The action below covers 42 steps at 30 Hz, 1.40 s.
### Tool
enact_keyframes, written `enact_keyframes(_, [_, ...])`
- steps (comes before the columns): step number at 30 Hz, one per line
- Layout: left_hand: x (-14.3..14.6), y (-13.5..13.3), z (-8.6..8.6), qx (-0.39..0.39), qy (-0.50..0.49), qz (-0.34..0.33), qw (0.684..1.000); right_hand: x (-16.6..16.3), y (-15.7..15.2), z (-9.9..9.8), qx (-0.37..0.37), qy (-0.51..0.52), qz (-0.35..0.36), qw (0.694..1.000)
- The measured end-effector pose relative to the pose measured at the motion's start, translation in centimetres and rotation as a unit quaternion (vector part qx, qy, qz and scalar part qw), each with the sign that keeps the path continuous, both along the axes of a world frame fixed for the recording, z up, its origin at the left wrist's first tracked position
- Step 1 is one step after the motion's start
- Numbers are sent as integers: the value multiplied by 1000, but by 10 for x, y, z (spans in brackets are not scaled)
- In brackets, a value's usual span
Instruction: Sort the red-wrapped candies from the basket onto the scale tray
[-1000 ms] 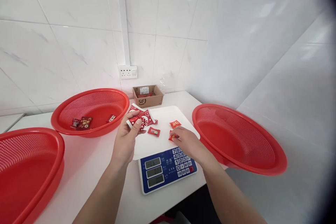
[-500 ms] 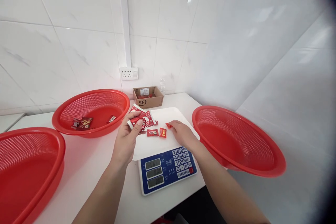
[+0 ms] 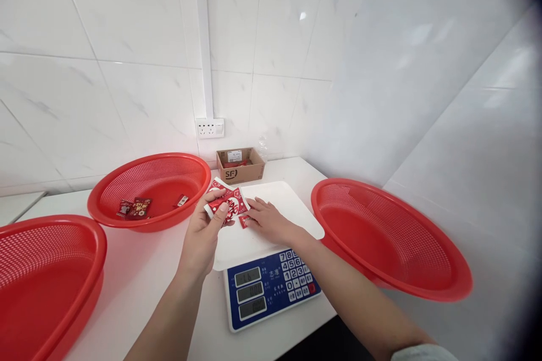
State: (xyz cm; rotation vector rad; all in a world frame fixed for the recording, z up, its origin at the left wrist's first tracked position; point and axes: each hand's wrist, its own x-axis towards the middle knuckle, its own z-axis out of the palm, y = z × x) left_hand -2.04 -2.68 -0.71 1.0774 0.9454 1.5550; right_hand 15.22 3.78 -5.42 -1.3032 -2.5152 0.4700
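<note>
My left hand [image 3: 206, 225] is closed around red-and-white snack packets [image 3: 232, 203], thumb on top, above the left part of the scale's white pan [image 3: 292, 203]. My right hand [image 3: 271, 224] lies palm down low over the pan, fingers stretched toward the left hand. A small red candy packet [image 3: 244, 221] peeks out at its fingertips; whatever else lies beneath the palm is hidden. Below the pan, the blue panel of the scale [image 3: 273, 290] shows three displays and a keypad, partly covered by my right forearm.
A red basket [image 3: 148, 161] behind on the left holds a few dark red packets [image 3: 139, 208]. Another red basket [image 3: 51, 316] stands at the near left, and a third red basket [image 3: 389, 237] at the right. A cardboard box [image 3: 241, 173] with red items sits by the wall.
My right hand has moved left across the pan toward my left hand, and the small packets there are now mostly covered. My left hand keeps hold of its packets.
</note>
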Motion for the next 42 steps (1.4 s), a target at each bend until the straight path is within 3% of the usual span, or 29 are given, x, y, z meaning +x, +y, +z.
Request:
enact_keyframes(3, [0, 1, -2, -7, 9, 6, 1000, 12, 6, -2, 16, 53, -14, 998])
enact_keyframes(6, [2, 2, -3, -7, 24, -5, 1000, 21, -4, 9, 14, 169, -67, 983])
enact_keyframes(9, [5, 1, -4, -14, 59, -47, 997, 24, -27, 27, -24, 309, -115, 944])
enact_keyframes(14, [14, -4, -6, -23, 102, -132, 986, 20, -57, 38, -133, 448, -82, 880])
enact_keyframes(20, [20, -7, -8, -22, 136, -174, 975, 15, -63, 33, -152, 477, -95, 861])
enact_keyframes(28, [19, -5, -4, -3, 160, -137, 977, 16, -66, 33, -103, 529, -153, 828])
enact_keyframes(36, [18, -3, -7, 6, 148, -113, 982, 15, -75, 38, -114, 526, -154, 829])
enact_keyframes(42, [20, -3, -13, 6, 128, -90, 988, 14, -74, 39, -64, 520, -174, 833])
